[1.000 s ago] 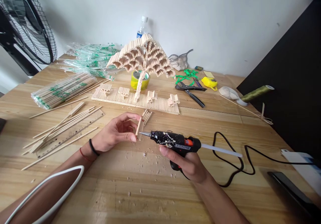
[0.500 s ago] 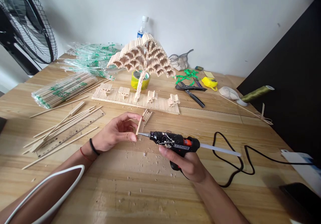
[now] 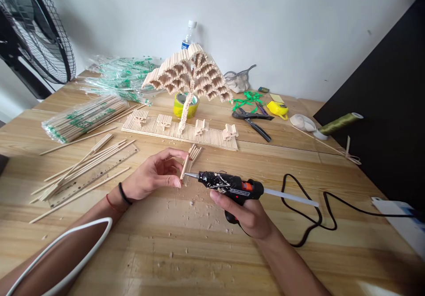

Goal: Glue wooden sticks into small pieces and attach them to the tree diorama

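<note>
My left hand [image 3: 151,175] pinches a short wooden stick [image 3: 184,166] between thumb and forefinger, holding it nearly upright above the table. My right hand [image 3: 247,214] grips a black glue gun [image 3: 229,184] by its handle. The gun's metal nozzle points left and touches the lower part of the stick. A clear glue rod sticks out of the gun's back. A few short cut sticks [image 3: 194,152] lie on the table just behind the held one.
A stick-built tree model [image 3: 187,77] stands on a slatted base [image 3: 202,136] beyond my hands. Long sticks and a ruler [image 3: 96,172] lie at left, wrapped bundles [image 3: 83,118] behind them. Pliers [image 3: 254,125], thread spool [image 3: 340,122], the gun's cord [image 3: 312,216], a fan [image 3: 36,30].
The glue gun has moved slightly left and up, bringing its nozzle onto the stick. My left hand has stayed in place. A dark object at lower right has left the view.
</note>
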Demonstrator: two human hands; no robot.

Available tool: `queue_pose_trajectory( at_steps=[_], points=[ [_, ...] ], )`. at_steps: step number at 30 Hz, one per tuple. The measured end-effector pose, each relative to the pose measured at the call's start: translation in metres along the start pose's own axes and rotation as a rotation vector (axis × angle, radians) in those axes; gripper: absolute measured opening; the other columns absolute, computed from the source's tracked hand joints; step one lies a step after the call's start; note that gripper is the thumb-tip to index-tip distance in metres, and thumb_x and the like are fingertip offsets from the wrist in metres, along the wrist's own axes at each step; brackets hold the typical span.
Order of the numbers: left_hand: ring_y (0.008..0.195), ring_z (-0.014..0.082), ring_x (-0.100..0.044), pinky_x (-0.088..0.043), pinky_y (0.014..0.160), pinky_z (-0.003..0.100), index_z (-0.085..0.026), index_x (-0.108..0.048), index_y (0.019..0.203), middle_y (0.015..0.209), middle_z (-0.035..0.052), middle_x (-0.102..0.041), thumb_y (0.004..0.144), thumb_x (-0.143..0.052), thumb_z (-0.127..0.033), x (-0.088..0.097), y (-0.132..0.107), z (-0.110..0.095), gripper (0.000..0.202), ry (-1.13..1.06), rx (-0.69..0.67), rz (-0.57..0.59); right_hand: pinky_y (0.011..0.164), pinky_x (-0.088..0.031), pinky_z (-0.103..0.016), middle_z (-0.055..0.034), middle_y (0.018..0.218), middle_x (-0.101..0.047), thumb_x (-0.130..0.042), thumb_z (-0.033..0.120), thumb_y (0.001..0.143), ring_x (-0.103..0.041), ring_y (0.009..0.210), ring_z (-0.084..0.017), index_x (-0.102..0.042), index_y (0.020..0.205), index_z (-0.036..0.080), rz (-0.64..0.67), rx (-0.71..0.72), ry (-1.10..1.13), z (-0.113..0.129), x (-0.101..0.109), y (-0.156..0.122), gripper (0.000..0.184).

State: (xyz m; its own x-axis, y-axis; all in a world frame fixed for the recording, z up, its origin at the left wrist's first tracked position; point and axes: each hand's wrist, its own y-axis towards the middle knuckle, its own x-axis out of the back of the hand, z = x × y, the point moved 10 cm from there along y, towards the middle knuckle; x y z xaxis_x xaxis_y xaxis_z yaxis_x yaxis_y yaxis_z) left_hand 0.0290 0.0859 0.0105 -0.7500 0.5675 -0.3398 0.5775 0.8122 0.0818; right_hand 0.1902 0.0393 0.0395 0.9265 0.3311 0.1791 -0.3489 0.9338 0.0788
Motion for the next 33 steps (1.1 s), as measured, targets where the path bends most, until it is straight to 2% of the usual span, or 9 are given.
queue_pose_trajectory(
  at_steps=[6, 12, 18, 25, 33],
  points=[
    [0.105, 0.0217, -0.071, -0.053, 0.088, 0.032, -0.026, -0.072, 0.127, 0.116, 0.0080, -0.075, 0.074, -0.094, -0.021, -0.001, 0.000, -0.001, 0.058, 0.012, -0.008, 0.012, 0.055, -0.036, -0.031, 0.0032, 0.062, -0.038, -0.065, 0.045, 0.097, -0.036, 0.057, -0.014, -0.048, 0.068, 0.023, 0.002, -0.012, 0.008, -0.002, 0.000, 0.002, 0.040],
    [0.107, 0.0223, -0.070, -0.055, 0.087, 0.032, -0.025, -0.073, 0.127, 0.120, 0.0091, -0.074, 0.074, -0.093, -0.019, -0.002, 0.001, -0.002, 0.057, 0.004, -0.013, 0.012, 0.056, -0.035, -0.031, 0.0038, 0.061, -0.037, -0.065, 0.050, 0.096, -0.035, 0.056, -0.014, -0.044, 0.065, 0.023, 0.002, -0.026, -0.005, -0.001, -0.001, 0.004, 0.046],
    [0.103, 0.0218, -0.070, -0.055, 0.086, 0.033, -0.027, -0.073, 0.126, 0.109, 0.0070, -0.076, 0.073, -0.095, -0.022, -0.001, 0.000, 0.000, 0.058, 0.012, 0.002, 0.010, 0.057, -0.035, -0.031, 0.0036, 0.062, -0.040, -0.065, 0.047, 0.098, -0.037, 0.057, -0.014, -0.046, 0.066, 0.023, -0.018, -0.028, 0.001, -0.005, 0.003, 0.002, 0.044],
    [0.102, 0.0208, -0.070, -0.055, 0.082, 0.030, -0.024, -0.073, 0.128, 0.116, 0.0088, -0.075, 0.073, -0.094, -0.017, -0.002, 0.000, -0.002, 0.059, 0.032, -0.013, 0.008, 0.058, -0.035, -0.032, 0.0021, 0.063, -0.046, -0.065, 0.051, 0.097, -0.042, 0.059, -0.015, -0.052, 0.068, 0.022, -0.070, -0.059, -0.021, -0.007, 0.006, 0.001, 0.043],
    [0.102, 0.0199, -0.068, -0.055, 0.084, 0.030, -0.026, -0.074, 0.127, 0.121, 0.0078, -0.074, 0.073, -0.094, -0.016, -0.003, 0.001, -0.006, 0.058, 0.058, -0.018, 0.015, 0.060, -0.035, -0.033, 0.0027, 0.064, -0.044, -0.066, 0.051, 0.098, -0.040, 0.060, -0.015, -0.052, 0.069, 0.023, -0.075, -0.082, -0.010, -0.014, 0.008, 0.000, 0.042]
  ],
)
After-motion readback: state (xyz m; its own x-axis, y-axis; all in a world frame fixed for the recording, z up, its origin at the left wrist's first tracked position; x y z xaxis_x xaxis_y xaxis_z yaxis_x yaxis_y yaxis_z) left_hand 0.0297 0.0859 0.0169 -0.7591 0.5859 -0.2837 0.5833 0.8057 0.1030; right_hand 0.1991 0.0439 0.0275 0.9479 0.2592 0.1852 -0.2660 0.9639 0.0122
